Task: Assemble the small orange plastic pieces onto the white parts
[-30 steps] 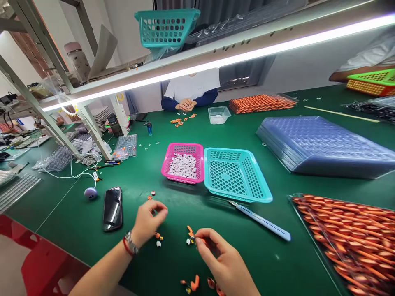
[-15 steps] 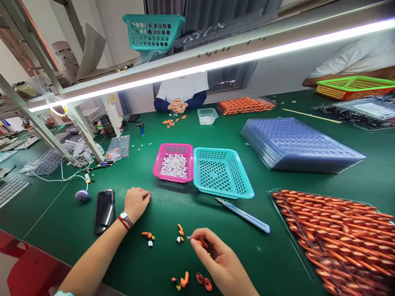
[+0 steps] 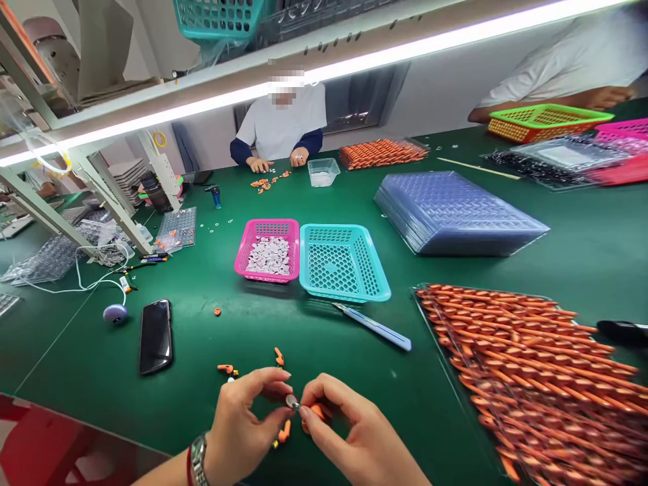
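My left hand [image 3: 243,422], with a watch at the wrist, is closed with thumb and fingers around a small round silvery-white piece [image 3: 291,401]. Close against it, my right hand [image 3: 344,428] pinches the piece's metal end, with small orange parts [image 3: 317,410] tucked in its fingers. What those parts are is partly hidden. Beyond the hands lie a small orange part [image 3: 225,368] with yellow and white bits and another orange part [image 3: 279,356]. One more orange part [image 3: 285,432] shows below the left thumb. A round orange piece [image 3: 217,311] lies farther off.
A pink basket [image 3: 243,270] holds white pieces, beside a turquoise basket [image 3: 377,295]. A blue-handled craft knife [image 3: 379,329] lies before them. Right are a tray of orange parts [image 3: 511,364] and stacked clear trays [image 3: 455,216]. A phone [image 3: 156,337] lies left. A co-worker [image 3: 283,128] sits opposite.
My left hand has left its spot on the table and come to my right hand, taking hold of the small round piece. A round orange piece now shows near where it rested.
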The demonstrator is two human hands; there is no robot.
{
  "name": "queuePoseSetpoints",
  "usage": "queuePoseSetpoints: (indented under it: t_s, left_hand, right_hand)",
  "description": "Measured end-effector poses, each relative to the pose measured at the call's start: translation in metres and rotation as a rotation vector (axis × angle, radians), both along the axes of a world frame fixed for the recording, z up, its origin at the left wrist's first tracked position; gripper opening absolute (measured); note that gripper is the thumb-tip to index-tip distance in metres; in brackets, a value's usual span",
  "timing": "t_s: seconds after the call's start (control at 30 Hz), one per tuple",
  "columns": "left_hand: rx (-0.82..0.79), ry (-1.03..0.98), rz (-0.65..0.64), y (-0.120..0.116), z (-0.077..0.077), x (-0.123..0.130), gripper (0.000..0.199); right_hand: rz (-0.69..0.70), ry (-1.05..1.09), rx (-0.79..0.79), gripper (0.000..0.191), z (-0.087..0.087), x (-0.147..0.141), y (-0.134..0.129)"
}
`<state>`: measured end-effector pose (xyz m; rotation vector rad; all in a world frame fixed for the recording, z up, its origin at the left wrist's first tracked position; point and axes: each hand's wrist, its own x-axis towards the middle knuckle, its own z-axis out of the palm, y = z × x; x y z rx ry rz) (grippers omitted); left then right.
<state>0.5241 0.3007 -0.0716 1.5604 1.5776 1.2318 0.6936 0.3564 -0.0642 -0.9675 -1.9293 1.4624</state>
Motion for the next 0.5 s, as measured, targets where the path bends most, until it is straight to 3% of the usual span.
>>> queuePoseSetpoints:
  t_s: [0.5]
  left_hand:
    - [0.031,0.073,-0.023,-0.0052,0.0017,0.0059,0.047]
  right_hand:
    - [0.007,-0.053,0.036,0.024,0.0003,-0.0007,0.0011]
